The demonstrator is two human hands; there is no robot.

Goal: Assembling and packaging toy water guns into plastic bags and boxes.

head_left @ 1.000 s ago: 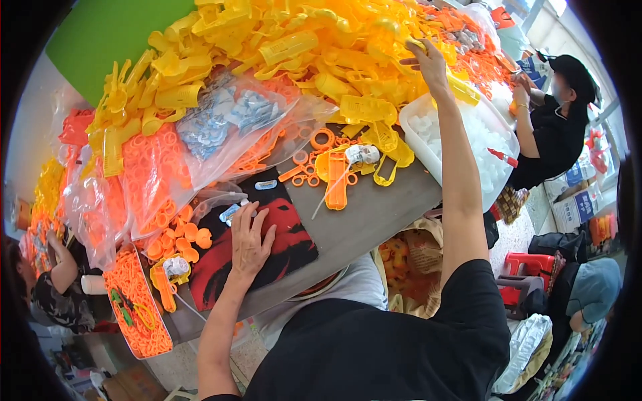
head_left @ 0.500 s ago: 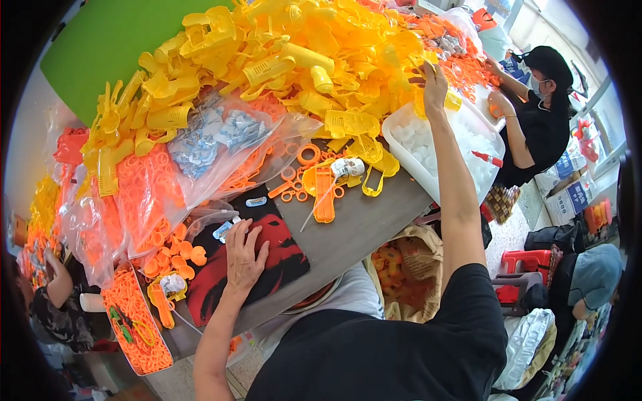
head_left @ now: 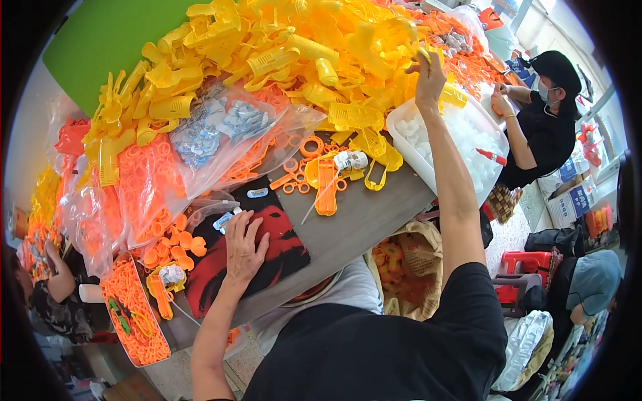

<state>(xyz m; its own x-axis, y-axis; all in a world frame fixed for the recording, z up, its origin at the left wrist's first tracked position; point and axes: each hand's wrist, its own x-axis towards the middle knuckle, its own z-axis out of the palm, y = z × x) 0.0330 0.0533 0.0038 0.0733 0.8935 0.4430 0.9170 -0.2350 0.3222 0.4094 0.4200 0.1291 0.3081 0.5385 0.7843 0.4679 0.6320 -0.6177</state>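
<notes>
My left hand (head_left: 243, 250) lies on a black and red cloth mat (head_left: 284, 244), fingers spread. Its fingertips are beside a small blue and white piece (head_left: 223, 222); a similar piece (head_left: 257, 192) lies a little farther off. At the right side of a big heap of yellow plastic parts (head_left: 314, 50), my right hand (head_left: 429, 79) is raised, its fingers bent on a yellow part (head_left: 424, 56) that they mostly cover. Right of the mat, an orange and yellow plastic assembly (head_left: 326, 187) with a wrapped silvery cylinder (head_left: 350, 160) lies among orange rings.
A white tub (head_left: 401, 137) of translucent pieces, with a red marker (head_left: 491, 156), stands under my right forearm. A tray (head_left: 164, 361) of small orange parts is at left. Clear bags (head_left: 197, 184) hold orange and blue parts. A paper sack (head_left: 428, 267) stands below the table; co-workers (head_left: 542, 127) sit nearby.
My right hand has moved slightly up and left along the yellow heap, its fingers more bent. My left hand stays on the mat. The view has shifted slightly.
</notes>
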